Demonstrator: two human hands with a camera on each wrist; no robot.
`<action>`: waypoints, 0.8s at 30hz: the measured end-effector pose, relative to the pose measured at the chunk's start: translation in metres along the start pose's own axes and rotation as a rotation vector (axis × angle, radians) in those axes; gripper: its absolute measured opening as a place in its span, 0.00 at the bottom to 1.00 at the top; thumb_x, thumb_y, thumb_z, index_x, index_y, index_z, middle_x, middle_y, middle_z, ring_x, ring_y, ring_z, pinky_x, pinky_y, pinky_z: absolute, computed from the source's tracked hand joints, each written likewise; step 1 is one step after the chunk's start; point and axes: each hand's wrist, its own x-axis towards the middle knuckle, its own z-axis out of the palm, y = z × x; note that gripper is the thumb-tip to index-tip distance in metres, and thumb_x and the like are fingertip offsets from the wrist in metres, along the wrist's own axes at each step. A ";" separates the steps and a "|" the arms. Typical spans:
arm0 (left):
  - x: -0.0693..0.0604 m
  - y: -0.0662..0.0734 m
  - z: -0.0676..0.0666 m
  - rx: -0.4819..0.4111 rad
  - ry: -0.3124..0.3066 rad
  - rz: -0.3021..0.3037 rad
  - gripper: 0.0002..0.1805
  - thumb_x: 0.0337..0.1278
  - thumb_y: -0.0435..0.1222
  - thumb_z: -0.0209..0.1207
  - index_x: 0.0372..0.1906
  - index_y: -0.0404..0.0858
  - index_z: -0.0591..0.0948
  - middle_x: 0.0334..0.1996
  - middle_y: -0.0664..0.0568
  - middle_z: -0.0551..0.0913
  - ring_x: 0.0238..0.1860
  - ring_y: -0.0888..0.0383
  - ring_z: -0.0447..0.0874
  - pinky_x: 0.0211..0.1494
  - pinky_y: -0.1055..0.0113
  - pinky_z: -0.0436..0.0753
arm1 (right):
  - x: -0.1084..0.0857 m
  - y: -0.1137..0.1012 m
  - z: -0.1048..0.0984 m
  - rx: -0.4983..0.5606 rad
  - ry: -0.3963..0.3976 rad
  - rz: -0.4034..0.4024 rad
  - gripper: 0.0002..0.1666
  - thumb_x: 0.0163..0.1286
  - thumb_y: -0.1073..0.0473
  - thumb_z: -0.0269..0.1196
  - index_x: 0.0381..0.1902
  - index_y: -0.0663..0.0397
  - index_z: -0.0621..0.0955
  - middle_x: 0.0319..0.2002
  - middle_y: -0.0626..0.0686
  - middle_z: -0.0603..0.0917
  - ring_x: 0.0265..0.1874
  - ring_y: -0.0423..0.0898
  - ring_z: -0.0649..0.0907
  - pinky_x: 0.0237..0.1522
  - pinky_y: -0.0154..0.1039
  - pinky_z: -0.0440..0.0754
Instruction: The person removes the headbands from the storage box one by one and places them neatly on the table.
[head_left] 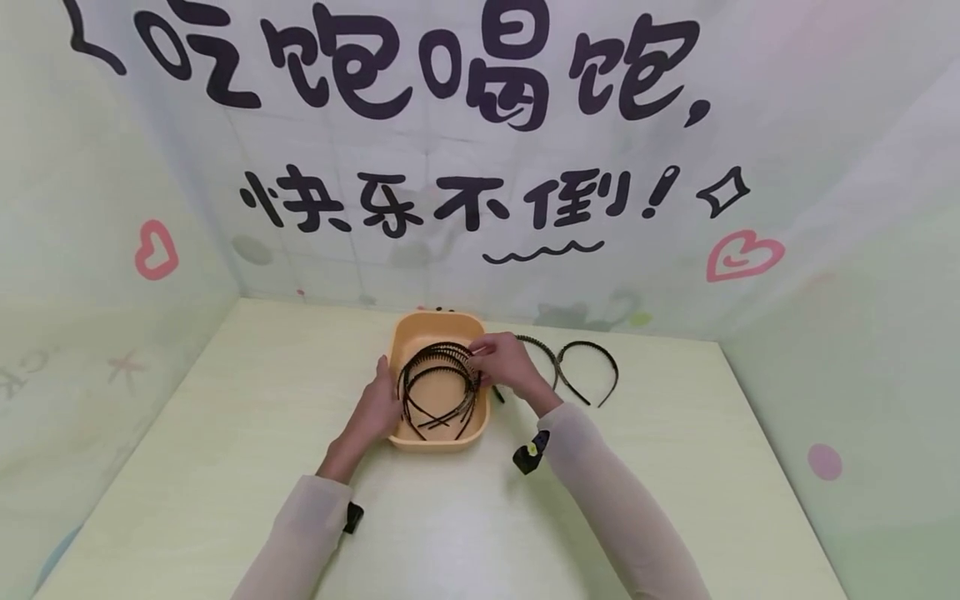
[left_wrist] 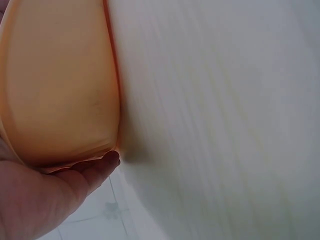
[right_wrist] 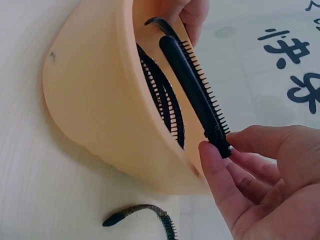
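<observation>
Your right grip pinches a black headband at the mouth of the tub your left grip clamps; judged light and springy, it is best held by a smooth end, off the teeth.

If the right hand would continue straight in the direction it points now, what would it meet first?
The right hand, pinching a headband, would probably meet the other headbands in the orange tray first, though its height above them is unclear.
</observation>
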 end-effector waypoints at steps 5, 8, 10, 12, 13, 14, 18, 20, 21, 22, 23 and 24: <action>0.000 -0.002 0.000 -0.008 0.006 -0.002 0.42 0.64 0.22 0.42 0.77 0.26 0.33 0.42 0.25 0.80 0.19 0.54 0.75 0.21 0.63 0.75 | 0.001 0.009 -0.013 0.116 -0.003 0.052 0.19 0.69 0.64 0.62 0.57 0.62 0.81 0.47 0.66 0.85 0.38 0.57 0.87 0.39 0.50 0.86; 0.001 -0.002 0.000 -0.006 0.004 -0.007 0.43 0.65 0.23 0.43 0.77 0.27 0.32 0.48 0.22 0.79 0.21 0.53 0.77 0.23 0.63 0.76 | 0.001 0.014 -0.023 0.155 -0.001 0.076 0.19 0.70 0.64 0.62 0.58 0.63 0.80 0.48 0.67 0.85 0.40 0.57 0.87 0.40 0.50 0.86; 0.002 -0.001 0.000 -0.004 0.003 -0.010 0.43 0.65 0.22 0.43 0.77 0.27 0.32 0.44 0.25 0.80 0.21 0.53 0.76 0.23 0.63 0.76 | 0.002 0.016 -0.029 0.171 0.012 0.090 0.20 0.70 0.64 0.61 0.59 0.63 0.80 0.50 0.67 0.84 0.42 0.58 0.86 0.38 0.46 0.87; 0.003 -0.001 0.000 -0.001 0.003 -0.006 0.43 0.64 0.22 0.43 0.77 0.27 0.32 0.37 0.30 0.81 0.20 0.54 0.75 0.23 0.63 0.75 | 0.002 0.018 -0.036 0.184 0.029 0.105 0.20 0.70 0.63 0.62 0.59 0.62 0.80 0.52 0.65 0.84 0.42 0.58 0.86 0.38 0.45 0.87; 0.003 -0.001 0.000 0.002 0.002 -0.005 0.43 0.64 0.22 0.43 0.77 0.27 0.33 0.36 0.31 0.81 0.20 0.54 0.75 0.23 0.63 0.75 | 0.001 0.019 -0.040 0.189 0.037 0.112 0.20 0.70 0.63 0.62 0.59 0.62 0.80 0.52 0.65 0.84 0.40 0.57 0.86 0.38 0.45 0.87; 0.003 -0.001 0.000 0.001 0.003 -0.002 0.43 0.64 0.22 0.43 0.77 0.27 0.33 0.36 0.30 0.81 0.21 0.54 0.75 0.23 0.63 0.75 | 0.001 0.020 -0.043 0.197 0.042 0.119 0.21 0.70 0.63 0.62 0.59 0.61 0.79 0.52 0.64 0.84 0.39 0.55 0.86 0.38 0.44 0.87; 0.003 -0.001 0.000 -0.007 0.008 0.008 0.43 0.63 0.22 0.42 0.77 0.27 0.33 0.37 0.29 0.81 0.20 0.54 0.75 0.22 0.63 0.75 | -0.004 0.025 -0.057 0.214 0.054 0.128 0.22 0.71 0.62 0.62 0.61 0.61 0.79 0.52 0.62 0.84 0.42 0.55 0.86 0.42 0.47 0.86; 0.003 -0.002 0.000 -0.009 0.010 0.012 0.43 0.63 0.22 0.42 0.77 0.27 0.32 0.34 0.32 0.80 0.19 0.54 0.74 0.21 0.63 0.73 | -0.005 0.029 -0.064 0.216 0.058 0.129 0.22 0.71 0.62 0.62 0.61 0.61 0.78 0.52 0.61 0.83 0.45 0.56 0.86 0.43 0.47 0.86; 0.002 -0.002 0.000 -0.007 0.007 0.012 0.43 0.63 0.22 0.42 0.76 0.27 0.32 0.30 0.34 0.79 0.18 0.54 0.73 0.21 0.63 0.73 | -0.006 0.031 -0.067 0.215 0.060 0.132 0.22 0.71 0.61 0.62 0.61 0.61 0.78 0.53 0.61 0.83 0.47 0.57 0.85 0.44 0.47 0.86; 0.002 -0.002 0.000 -0.005 0.007 0.010 0.43 0.63 0.23 0.42 0.76 0.27 0.32 0.28 0.36 0.79 0.18 0.55 0.73 0.21 0.63 0.72 | -0.007 0.033 -0.071 0.213 0.065 0.136 0.22 0.71 0.61 0.62 0.61 0.61 0.79 0.54 0.62 0.83 0.48 0.58 0.85 0.45 0.48 0.85; 0.003 -0.002 0.000 -0.004 0.005 0.011 0.43 0.63 0.23 0.42 0.76 0.27 0.32 0.27 0.38 0.78 0.17 0.55 0.72 0.21 0.64 0.72 | -0.007 0.036 -0.075 0.213 0.069 0.142 0.22 0.71 0.60 0.62 0.61 0.60 0.79 0.55 0.62 0.82 0.49 0.58 0.85 0.46 0.49 0.85; 0.003 -0.002 0.000 -0.007 0.004 0.010 0.43 0.63 0.22 0.42 0.76 0.26 0.32 0.26 0.39 0.78 0.17 0.55 0.72 0.20 0.64 0.72 | -0.008 0.038 -0.079 0.204 0.075 0.145 0.22 0.72 0.60 0.61 0.61 0.60 0.79 0.56 0.63 0.82 0.49 0.58 0.85 0.46 0.48 0.85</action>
